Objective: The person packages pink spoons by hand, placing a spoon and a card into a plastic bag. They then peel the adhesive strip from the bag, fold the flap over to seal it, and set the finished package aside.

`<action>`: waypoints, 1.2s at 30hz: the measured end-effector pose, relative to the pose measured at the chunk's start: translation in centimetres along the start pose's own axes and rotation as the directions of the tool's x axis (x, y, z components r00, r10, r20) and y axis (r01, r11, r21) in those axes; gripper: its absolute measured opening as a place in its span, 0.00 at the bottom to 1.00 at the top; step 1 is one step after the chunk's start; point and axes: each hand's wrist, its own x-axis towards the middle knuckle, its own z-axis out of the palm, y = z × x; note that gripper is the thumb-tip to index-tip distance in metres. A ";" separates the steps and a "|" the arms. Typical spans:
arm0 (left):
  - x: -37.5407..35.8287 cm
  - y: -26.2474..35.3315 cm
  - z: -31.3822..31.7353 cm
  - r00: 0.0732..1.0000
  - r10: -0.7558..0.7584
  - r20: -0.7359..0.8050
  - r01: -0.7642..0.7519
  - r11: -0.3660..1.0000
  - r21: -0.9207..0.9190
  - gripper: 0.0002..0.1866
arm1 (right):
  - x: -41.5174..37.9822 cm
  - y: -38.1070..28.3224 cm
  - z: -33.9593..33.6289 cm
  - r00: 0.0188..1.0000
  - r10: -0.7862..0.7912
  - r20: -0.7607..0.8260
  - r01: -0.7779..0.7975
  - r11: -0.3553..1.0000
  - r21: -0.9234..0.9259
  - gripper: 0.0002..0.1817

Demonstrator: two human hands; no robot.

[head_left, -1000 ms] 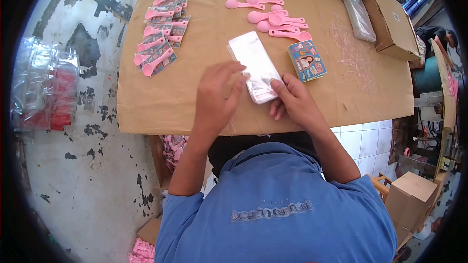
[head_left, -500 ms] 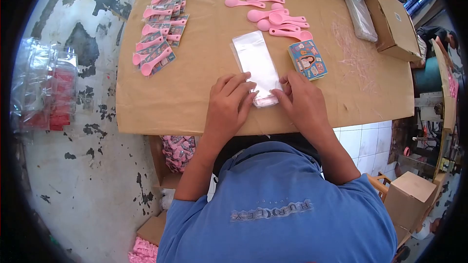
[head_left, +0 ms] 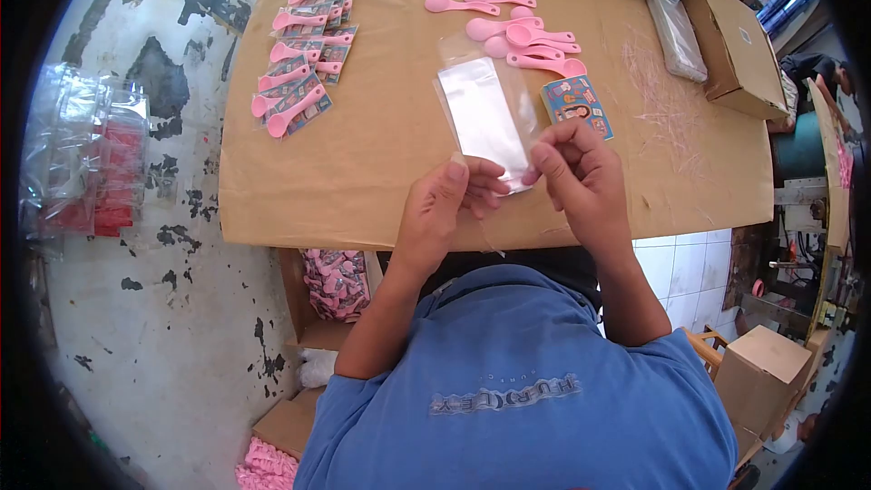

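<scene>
A stack of clear plastic bags (head_left: 481,104) lies in front of me, shiny and slightly tilted. My right hand (head_left: 581,177) pinches the near end of a single clear bag (head_left: 519,95), which fans out over the stack's right side. Close to that end, my left hand (head_left: 449,200) has its thumb raised and its fingers apart, with the fingertips at the stack's lower edge. Just beyond my right hand sits a pile of blue printed cards (head_left: 578,106). Several loose pink spoons (head_left: 522,34) lie past the bags.
At the left, packed pink spoons on cards (head_left: 295,109) lie in overlapping rows. A cardboard box (head_left: 733,45) and a wrapped bundle of clear bags (head_left: 676,36) stand at the back right. Pale plastic strands (head_left: 658,100) are scattered nearby. The table's near edge (head_left: 318,243) is close to me.
Both hands have risen off the stack. A single clear bag has come up in my right hand and shifted to the right of the others; my left hand has turned thumb-up.
</scene>
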 end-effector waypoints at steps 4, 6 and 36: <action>0.6 0.4 1.7 0.998 -0.054 0.029 0.060 0.956 -0.289 0.25 | -1.0 -0.1 0.0 0.987 0.024 0.161 -0.032 0.998 0.045 0.07; 0.9 0.5 1.4 0.995 -0.088 0.051 0.099 0.951 -0.294 0.20 | -1.3 -0.7 -0.6 0.984 0.022 0.179 -0.004 0.995 -0.104 0.08; 1.7 0.1 1.5 0.961 0.081 -0.265 -0.190 0.889 -0.416 0.16 | 1.8 1.4 -6.3 0.843 -0.354 -0.406 0.171 0.891 -0.422 0.12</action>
